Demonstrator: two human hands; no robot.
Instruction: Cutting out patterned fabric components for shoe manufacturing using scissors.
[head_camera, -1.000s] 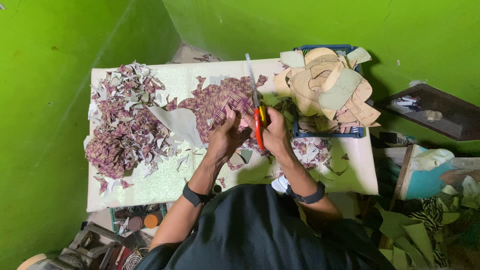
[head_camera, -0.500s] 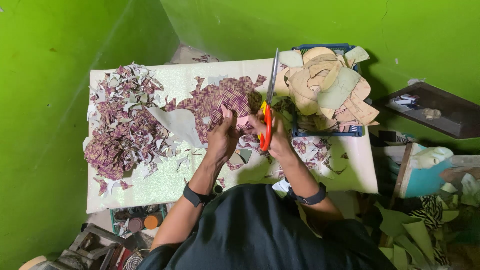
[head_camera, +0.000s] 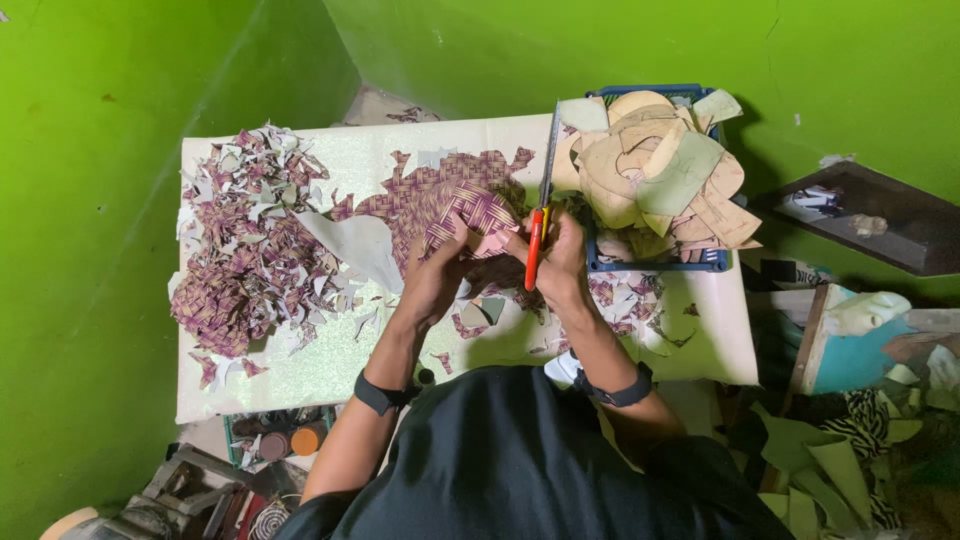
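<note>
Right hand (head_camera: 560, 262) gripping scissors (head_camera: 541, 205), left hand (head_camera: 437, 275) pinching woven sheet (head_camera: 470, 210), blue crate (head_camera: 650, 262) (tan cutouts (head_camera: 655, 170)).

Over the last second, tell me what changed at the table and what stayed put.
The orange-handled scissors in the right hand swung their blades from leaning left to pointing up and slightly right. The left hand still holds the purple woven-pattern piece, turned a little. The scrap pile, the blue crate of tan cutouts and the table stayed as they were.
</note>
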